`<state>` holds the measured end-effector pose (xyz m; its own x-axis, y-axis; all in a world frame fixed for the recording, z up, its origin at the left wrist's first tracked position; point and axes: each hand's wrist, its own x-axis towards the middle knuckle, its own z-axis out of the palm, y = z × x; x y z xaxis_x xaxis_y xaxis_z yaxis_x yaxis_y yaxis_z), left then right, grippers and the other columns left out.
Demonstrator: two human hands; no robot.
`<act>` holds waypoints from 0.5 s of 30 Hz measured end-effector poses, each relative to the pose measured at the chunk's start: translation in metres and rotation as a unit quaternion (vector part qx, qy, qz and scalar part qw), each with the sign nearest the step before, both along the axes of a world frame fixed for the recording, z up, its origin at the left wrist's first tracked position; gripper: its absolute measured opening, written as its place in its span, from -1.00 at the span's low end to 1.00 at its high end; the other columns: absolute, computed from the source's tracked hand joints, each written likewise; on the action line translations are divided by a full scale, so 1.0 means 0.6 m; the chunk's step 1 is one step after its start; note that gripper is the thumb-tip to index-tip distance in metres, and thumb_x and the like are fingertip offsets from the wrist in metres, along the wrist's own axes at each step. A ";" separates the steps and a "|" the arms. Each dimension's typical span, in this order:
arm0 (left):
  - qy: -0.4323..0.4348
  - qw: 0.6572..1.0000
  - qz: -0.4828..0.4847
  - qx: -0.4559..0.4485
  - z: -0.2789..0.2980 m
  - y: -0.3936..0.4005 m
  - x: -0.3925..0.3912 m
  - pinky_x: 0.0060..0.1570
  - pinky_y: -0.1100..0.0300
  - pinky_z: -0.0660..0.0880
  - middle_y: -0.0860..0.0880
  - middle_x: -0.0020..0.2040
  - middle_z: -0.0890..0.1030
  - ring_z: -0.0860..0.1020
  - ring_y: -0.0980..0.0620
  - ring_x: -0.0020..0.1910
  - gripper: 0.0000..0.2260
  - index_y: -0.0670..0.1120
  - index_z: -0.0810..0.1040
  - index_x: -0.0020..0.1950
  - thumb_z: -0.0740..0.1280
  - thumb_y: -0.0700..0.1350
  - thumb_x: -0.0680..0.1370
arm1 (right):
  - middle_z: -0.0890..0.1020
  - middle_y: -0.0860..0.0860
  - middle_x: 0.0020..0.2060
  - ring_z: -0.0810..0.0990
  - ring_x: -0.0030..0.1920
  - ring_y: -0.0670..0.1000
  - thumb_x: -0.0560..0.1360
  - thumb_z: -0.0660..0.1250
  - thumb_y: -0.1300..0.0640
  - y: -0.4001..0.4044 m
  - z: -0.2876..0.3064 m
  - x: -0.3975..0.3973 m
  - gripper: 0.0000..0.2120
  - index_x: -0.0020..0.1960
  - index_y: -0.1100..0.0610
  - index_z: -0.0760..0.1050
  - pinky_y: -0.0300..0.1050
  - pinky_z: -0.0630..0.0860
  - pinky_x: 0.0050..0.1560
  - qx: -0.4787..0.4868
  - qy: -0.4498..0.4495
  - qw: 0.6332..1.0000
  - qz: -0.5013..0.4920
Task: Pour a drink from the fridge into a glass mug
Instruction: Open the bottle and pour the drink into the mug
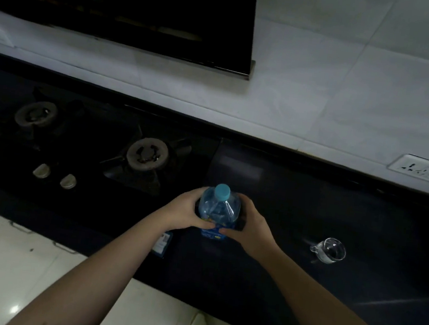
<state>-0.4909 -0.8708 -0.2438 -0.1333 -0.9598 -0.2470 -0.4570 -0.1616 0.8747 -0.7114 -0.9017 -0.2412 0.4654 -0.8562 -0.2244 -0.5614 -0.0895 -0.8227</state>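
The capped bottle (218,211) (upright) is gripped by the left hand (184,211) and right hand (250,227); the glass mug (330,250) is seen well right of them.

gas hob (89,141) | two knobs (55,175) | wall socket (424,169) | range hood (119,2)

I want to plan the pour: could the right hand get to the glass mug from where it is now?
Probably yes. The glass mug stands alone on the dark counter, to the right of the right hand, with bare counter between them. But that hand, like the left hand, now holds the bottle, so it must let go first.
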 end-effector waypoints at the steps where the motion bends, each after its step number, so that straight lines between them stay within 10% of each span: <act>1: -0.003 1.000 -0.006 0.008 -0.006 -0.001 0.000 0.25 0.27 0.42 0.19 0.31 0.50 0.46 0.28 0.28 -0.22 0.14 0.36 0.45 0.63 -0.08 0.31 | 0.46 -0.38 0.16 0.46 0.15 -0.35 0.27 0.59 -0.01 0.002 -0.005 0.002 -0.14 0.39 -0.30 0.16 -0.31 0.44 0.14 0.000 0.006 1.000 0.000; 15: -0.019 0.997 -0.026 0.063 -0.024 -0.012 0.009 0.13 0.43 0.41 0.26 0.30 0.49 0.45 0.38 0.23 -0.19 0.20 0.30 0.46 0.62 -0.04 0.32 | 0.42 -0.15 0.36 0.45 0.31 -0.15 0.29 0.58 -0.02 0.009 -0.024 0.002 -0.09 0.49 -0.11 0.14 -0.01 0.48 0.31 0.016 0.009 1.000 -0.016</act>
